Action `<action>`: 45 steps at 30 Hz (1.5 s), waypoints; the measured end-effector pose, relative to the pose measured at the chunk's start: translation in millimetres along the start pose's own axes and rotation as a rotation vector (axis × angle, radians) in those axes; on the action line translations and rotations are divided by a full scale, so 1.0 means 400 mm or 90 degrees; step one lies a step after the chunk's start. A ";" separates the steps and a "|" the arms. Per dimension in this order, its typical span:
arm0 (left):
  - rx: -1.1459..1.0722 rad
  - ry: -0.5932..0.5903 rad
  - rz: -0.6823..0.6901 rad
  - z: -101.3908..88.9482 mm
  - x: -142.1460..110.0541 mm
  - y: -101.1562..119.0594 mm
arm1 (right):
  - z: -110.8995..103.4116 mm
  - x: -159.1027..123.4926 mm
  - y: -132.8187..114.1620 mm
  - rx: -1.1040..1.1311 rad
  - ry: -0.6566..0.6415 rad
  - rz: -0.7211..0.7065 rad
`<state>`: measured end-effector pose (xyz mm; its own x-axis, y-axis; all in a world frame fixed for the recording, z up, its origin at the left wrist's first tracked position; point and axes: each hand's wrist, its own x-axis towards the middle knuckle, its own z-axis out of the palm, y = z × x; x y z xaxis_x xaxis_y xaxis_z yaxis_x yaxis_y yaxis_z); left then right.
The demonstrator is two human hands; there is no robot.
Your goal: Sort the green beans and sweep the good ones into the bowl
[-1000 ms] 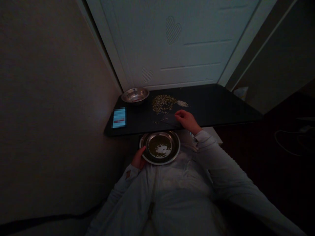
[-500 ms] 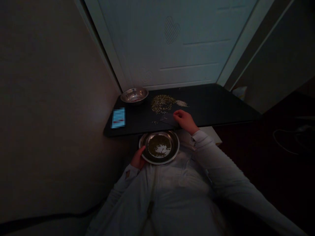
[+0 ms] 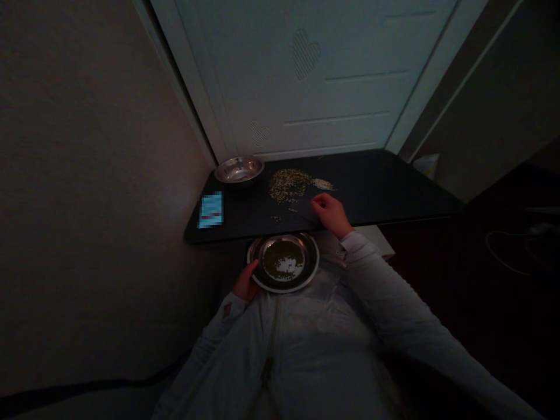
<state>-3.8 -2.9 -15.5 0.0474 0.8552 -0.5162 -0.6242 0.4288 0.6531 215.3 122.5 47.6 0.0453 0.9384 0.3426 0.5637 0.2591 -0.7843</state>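
My left hand (image 3: 246, 282) is closed on the left rim of a shiny metal bowl (image 3: 312, 256), which sits at my lap below the table's front edge. Small green beans (image 3: 275, 254) cover part of the bowl's bottom. Over the front of the dark table, my right hand (image 3: 331, 214) has its fingers pinched together; whatever they may hold is too dim to make out. Just beyond it lies a mixed pile of green and pale grains (image 3: 289, 183), with a smaller pile of pale grains (image 3: 323, 184) at its right. A few loose grains (image 3: 275, 218) lie nearer the front edge.
A second metal bowl (image 3: 239, 170) stands at the table's back left. In front of it lies a pixelated, light-blue rectangular object (image 3: 210, 210). The dark table (image 3: 385, 181) meets a white door (image 3: 350, 52) behind, with a wall at the left.
My right hand has shifted slightly right, away from the loose grains near the front edge. My left hand and the bowl stay where they were.
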 end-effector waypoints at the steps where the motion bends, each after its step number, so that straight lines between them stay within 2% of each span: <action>1: 0.000 0.001 -0.001 0.001 0.000 0.000 | 0.003 0.003 0.003 0.010 -0.006 -0.001; 4: -0.002 0.002 0.000 0.004 -0.003 -0.001 | 0.012 0.011 0.009 0.020 -0.031 -0.004; 10: -0.010 0.022 -0.009 0.010 -0.008 0.000 | 0.017 0.016 0.006 -0.045 -0.046 -0.003; 20: 0.013 -0.002 -0.004 -0.006 0.004 -0.003 | 0.007 0.004 -0.007 -0.051 -0.099 -0.021; 31: 0.010 -0.013 0.002 -0.001 0.001 -0.002 | 0.005 -0.002 -0.002 -0.040 -0.157 -0.034; 39: 0.020 0.010 0.011 -0.002 0.002 0.000 | 0.000 0.001 -0.004 0.133 -0.151 0.006; 45: 0.023 0.002 -0.002 0.003 -0.006 -0.001 | 0.017 0.016 -0.011 0.165 -0.117 0.012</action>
<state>-2.7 -4.8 -13.7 0.0463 0.8526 -0.5205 -0.5955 0.4419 0.6709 207.7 129.1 49.8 -0.1093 0.9630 0.2463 0.3344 0.2690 -0.9032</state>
